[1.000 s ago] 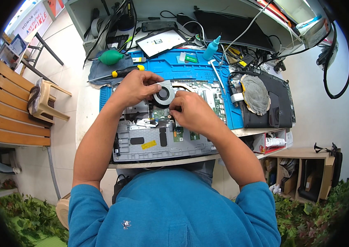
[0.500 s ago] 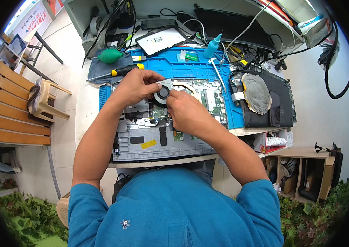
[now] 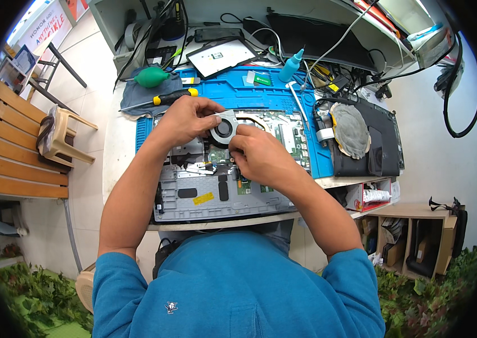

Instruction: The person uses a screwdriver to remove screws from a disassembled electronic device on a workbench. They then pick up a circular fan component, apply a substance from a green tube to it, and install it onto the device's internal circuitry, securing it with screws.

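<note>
An opened laptop base [image 3: 227, 194] lies in front of me on a blue repair mat [image 3: 221, 97], its green circuit board [image 3: 290, 135] exposed. Above that board a small silver-and-black cooling fan [image 3: 224, 129] is held tilted. My left hand [image 3: 190, 121] pinches its upper left side between thumb and fingers. On the lower right edge of the fan are the curled fingers of my right hand [image 3: 263, 155], closed, their tips partly hidden. A copper heat pipe [image 3: 254, 119] runs just beyond the fan. Loose white and black pieces [image 3: 200, 168] lie on the base below the left hand.
A yellow-and-black screwdriver [image 3: 173, 97] and a green air blower [image 3: 151, 77] rest on a grey cloth at the left. Behind stand a blue squeeze bottle [image 3: 291, 65] and a white panel [image 3: 220, 56]. A white brush [image 3: 297, 98] and a black device [image 3: 370, 138] are at the right.
My right hand has shifted slightly right and down along the fan's edge. More of the fan's silver cover shows, while the left hand keeps its pinch in nearly the same place.
</note>
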A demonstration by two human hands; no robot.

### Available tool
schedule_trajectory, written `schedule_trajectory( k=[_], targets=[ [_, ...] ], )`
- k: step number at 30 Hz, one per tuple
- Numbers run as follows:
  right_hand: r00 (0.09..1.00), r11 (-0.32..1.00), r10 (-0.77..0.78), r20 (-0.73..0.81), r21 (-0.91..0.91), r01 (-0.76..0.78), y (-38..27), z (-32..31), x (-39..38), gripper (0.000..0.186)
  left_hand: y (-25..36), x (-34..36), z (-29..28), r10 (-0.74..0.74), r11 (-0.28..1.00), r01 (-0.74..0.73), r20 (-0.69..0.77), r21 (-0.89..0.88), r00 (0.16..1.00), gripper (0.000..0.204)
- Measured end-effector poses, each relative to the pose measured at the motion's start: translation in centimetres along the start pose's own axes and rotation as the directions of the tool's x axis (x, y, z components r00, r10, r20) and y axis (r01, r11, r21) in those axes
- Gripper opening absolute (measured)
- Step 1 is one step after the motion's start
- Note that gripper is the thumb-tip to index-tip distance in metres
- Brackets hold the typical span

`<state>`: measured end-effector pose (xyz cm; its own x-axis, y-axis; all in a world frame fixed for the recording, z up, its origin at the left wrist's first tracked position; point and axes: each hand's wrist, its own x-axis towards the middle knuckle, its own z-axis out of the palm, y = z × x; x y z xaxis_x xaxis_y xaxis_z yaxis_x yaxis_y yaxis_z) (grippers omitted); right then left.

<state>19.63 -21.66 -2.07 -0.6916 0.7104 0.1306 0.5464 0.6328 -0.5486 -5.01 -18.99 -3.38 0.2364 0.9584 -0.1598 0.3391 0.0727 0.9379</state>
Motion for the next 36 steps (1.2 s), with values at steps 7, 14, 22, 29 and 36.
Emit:
schedule_trajectory(
  k=[7,14,22,29,36],
  targets=[
    [0.999,1.0,0.021,0.032,0.019,-0.021,-0.3,0.2,0.6,0.007,0.0,-0.1,0.0,-0.013,1.0,0.013,0.001,-0.001,1.0,0.036],
    [0.999,1.0,-0.009,-0.04,0.014,0.009,0.8,1.5,0.3,0.006,-0.1,0.2,0.0,0.013,0.999,-0.013,-0.004,0.044,1.0,0.035],
    [0.943,0.969,0.195,-0.269,0.199,-0.144,1.6,-2.7,-3.3,0.013,0.2,-0.2,-0.1,0.011,0.999,-0.011,0.01,0.037,1.0,0.036],
    [0.938,0.995,0.092,-0.333,0.068,-0.074,3.8,-3.1,-4.3,0.015,-0.5,0.1,-0.2,0.095,0.99,-0.095,0.004,0.103,0.995,0.034],
    [0.965,0.997,0.048,-0.258,0.074,-0.03,3.5,-1.5,-2.8,0.012,-0.3,0.2,-0.7,0.03,1.0,-0.031,0.023,0.006,0.999,0.034]
  ],
)
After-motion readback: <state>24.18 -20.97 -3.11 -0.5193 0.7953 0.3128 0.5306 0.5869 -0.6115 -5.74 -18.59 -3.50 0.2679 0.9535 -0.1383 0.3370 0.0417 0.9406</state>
